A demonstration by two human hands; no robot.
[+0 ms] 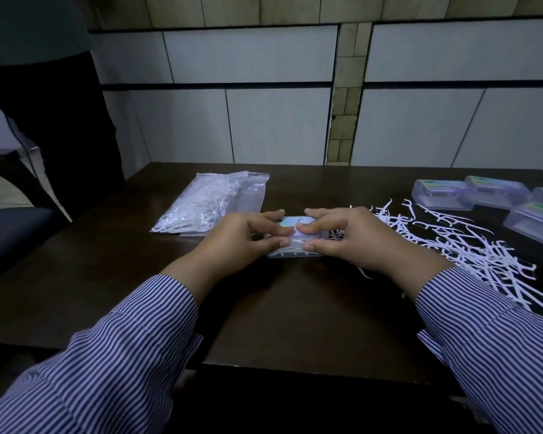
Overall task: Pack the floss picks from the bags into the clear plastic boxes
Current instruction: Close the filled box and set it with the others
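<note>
A clear plastic box [290, 250] with white floss picks inside lies at the table's middle. My left hand [242, 242] grips its left end, and my right hand [347, 238] grips its right end, fingertips pressing on its top. A colourful label [295, 221] shows at the box's far side between my fingers. A clear zip bag of floss picks [207, 203] rests behind my left hand. A loose pile of white floss picks [458, 245] spreads over the table to the right of my right hand.
Several closed clear boxes [483, 195] with labels stand at the back right. The dark wooden table [295, 308] meets a tiled wall behind. A dark chair [19, 227] stands at the left. My striped sleeves cover both forearms.
</note>
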